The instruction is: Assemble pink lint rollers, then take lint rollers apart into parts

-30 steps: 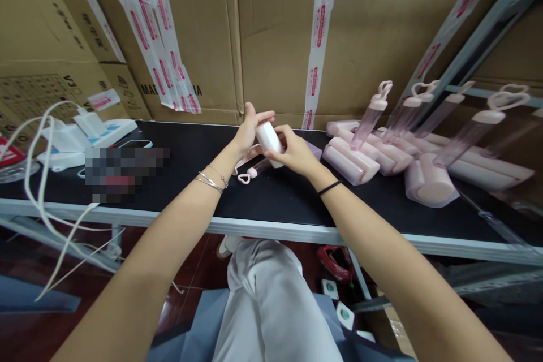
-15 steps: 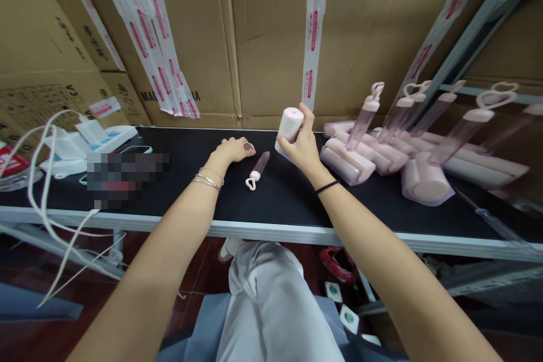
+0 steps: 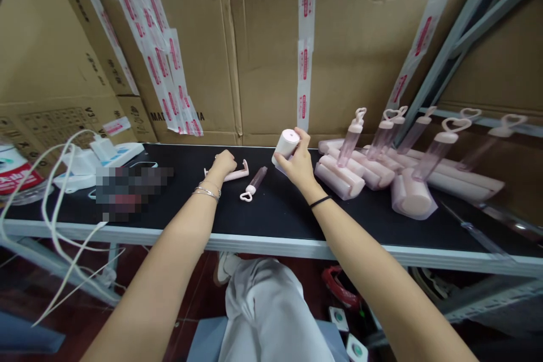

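My right hand (image 3: 298, 165) grips a white paper roll (image 3: 285, 144) and holds it up just above the black table (image 3: 271, 209), near the back. My left hand (image 3: 223, 164) is closed on a pink bent frame piece (image 3: 236, 173) that lies on the table. Between my hands a translucent pink handle (image 3: 253, 182) with a heart-shaped loop rests on the table, untouched.
At the right lies a heap of finished pink lint rollers (image 3: 382, 172) with handles sticking up. A white charger and cables (image 3: 80, 161) sit at the left. Cardboard boxes (image 3: 263, 56) wall off the back, and a metal shelf post (image 3: 449, 45) stands at the right.
My hands were together on the roll. The right hand carried the roll up and right, while the left dropped to the table and closed on the pink frame piece. The camera tilted up.
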`<state>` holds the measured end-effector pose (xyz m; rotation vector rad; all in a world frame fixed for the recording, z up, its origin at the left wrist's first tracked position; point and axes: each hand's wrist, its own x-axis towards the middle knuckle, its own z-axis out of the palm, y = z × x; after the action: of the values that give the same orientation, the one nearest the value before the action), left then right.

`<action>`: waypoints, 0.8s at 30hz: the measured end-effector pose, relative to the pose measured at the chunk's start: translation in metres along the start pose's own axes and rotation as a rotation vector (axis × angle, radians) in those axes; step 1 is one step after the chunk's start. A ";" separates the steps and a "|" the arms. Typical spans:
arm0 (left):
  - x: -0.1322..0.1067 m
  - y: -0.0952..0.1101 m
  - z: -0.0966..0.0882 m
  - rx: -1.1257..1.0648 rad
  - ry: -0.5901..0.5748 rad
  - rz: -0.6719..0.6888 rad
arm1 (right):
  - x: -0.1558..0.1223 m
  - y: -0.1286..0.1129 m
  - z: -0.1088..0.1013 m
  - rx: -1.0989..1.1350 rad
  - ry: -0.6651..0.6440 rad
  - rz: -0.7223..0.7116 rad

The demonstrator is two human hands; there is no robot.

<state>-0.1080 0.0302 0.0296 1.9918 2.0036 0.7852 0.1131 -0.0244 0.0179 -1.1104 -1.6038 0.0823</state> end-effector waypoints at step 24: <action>-0.037 0.083 0.025 -1.580 -0.163 -0.152 | 0.003 0.009 0.012 0.460 0.037 0.119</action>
<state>-0.0210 -0.0051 0.0423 0.8525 0.7458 1.4054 0.1090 -0.0117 0.0108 -0.8380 -1.3915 0.4826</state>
